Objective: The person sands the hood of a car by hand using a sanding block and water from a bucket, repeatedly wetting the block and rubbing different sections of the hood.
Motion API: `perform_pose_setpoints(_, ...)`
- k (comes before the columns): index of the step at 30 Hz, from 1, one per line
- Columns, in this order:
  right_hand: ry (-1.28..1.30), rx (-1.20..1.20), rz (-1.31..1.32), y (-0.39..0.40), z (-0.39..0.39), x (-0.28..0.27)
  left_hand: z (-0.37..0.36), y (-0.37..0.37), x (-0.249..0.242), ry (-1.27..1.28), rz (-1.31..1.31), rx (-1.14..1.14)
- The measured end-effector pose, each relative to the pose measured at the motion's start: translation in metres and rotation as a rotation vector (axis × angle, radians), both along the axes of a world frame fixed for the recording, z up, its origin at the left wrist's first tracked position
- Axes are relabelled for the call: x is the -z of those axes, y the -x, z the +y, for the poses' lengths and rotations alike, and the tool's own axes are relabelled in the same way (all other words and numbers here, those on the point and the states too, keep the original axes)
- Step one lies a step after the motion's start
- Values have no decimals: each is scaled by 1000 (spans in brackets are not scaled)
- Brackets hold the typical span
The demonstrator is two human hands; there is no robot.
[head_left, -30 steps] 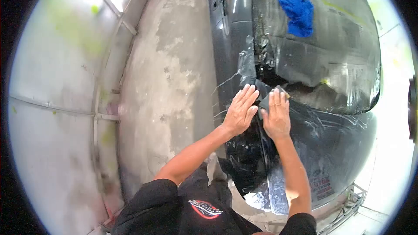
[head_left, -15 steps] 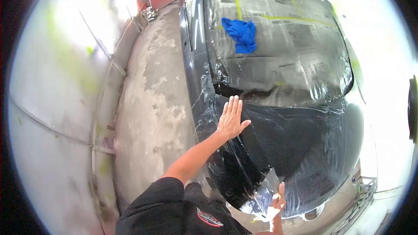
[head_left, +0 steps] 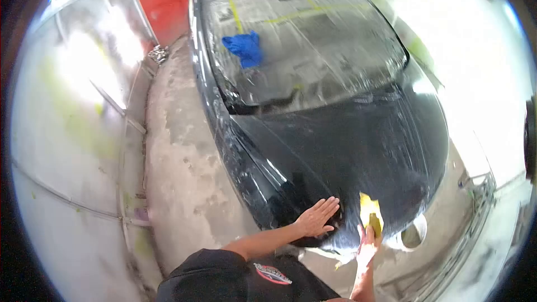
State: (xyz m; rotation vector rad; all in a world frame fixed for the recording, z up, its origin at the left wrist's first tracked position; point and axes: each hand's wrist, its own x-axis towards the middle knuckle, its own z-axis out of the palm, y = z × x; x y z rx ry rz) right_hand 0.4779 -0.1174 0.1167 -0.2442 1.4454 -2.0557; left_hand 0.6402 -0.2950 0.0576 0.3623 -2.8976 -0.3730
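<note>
A black car hood fills the middle of the view, with a whitish film and smears toward its front and right. My left hand lies flat on the hood near the front left corner, fingers stretched out. To its right, my right hand grips a yellow sheet with a darker block-like part, at the front edge of the hood. A crumpled blue cloth rests on the covered windshield, which carries yellow tape strips.
A white bucket stands on the floor beyond the front bumper. Pale walls with yellow-green stains run along the left. A red panel is at the back left, and metal framing lies at the right.
My left hand has moved from near the windshield base to the hood's front. The yellow sheet now shows in my right hand, where a clear, shiny sheet appeared before. The view has shifted.
</note>
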Motion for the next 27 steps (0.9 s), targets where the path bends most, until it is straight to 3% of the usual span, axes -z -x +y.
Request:
perform_pose_setpoints(3, 28, -18, -35, -1, 26, -1, 33, 12, 7, -121, -57, 146)
perform_pose_setpoints(5, 59, 8, -95, 0, 43, 15, 39, 20, 19, -344, 95, 144)
perform_pose_setpoints(7, 114, -64, -147, -1, 56, 5, 41, 22, -20, -833, 165, 10)
perform_pose_setpoints(9, 260, -133, -237, -6, 59, -1, 41, 34, -26, -1480, 193, -127)
perform_pose_setpoints(11, 353, -191, -331, -9, 60, 11, 39, 41, -71, -1703, 220, -19)
perform_pose_setpoints(13, 359, -209, -428, -20, 51, 8, 42, 40, -72, -1696, 215, -86)
perform_pose_setpoints(16, 292, -221, -507, -24, 29, -5, 49, 41, -68, -1635, 480, -256)
perform_pose_setpoints(19, 74, -196, -554, -25, 8, -10, 43, 35, -80, -1505, 538, -433)
perform_pose_setpoints(23, 48, -316, -508, -25, -12, -2, 28, 23, -93, -928, 486, -445)
perform_pose_setpoints(26, 314, -434, -768, -20, -20, -19, 7, 3, -98, -265, 526, -95)
perform_pose_setpoints(27, 339, -476, -745, -20, -22, -16, 2, -2, -102, -201, 526, 11)
